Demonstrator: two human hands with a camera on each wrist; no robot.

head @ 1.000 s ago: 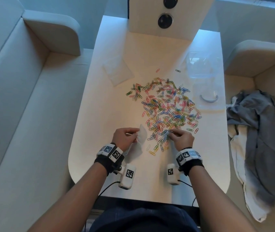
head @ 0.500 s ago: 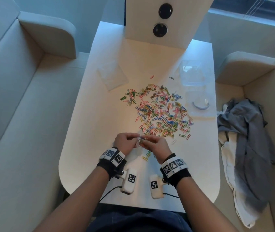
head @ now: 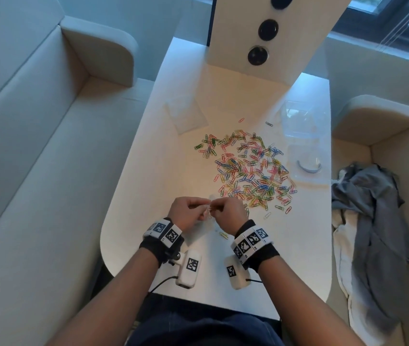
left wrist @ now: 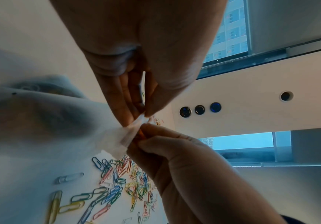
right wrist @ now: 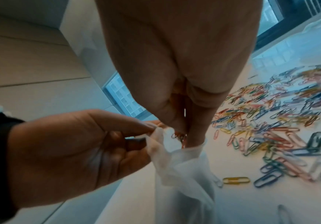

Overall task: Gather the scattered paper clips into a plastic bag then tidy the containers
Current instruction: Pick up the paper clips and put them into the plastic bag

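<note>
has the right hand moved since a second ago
Yes. The right hand has left the near edge of the clip pile and come left to meet the left hand at the bag mouth.

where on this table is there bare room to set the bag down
Bare table lies left of the paper clips, below the flat plastic sleeve, and at the near right corner. Crowded: the clip scatter and the clear containers along the right edge.

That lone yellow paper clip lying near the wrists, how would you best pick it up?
Pinch the yellow paper clip across its two long sides, coming straight down from above. It lies flat on the table, apart from the pile, leaving room for fingertips on either side.
</note>
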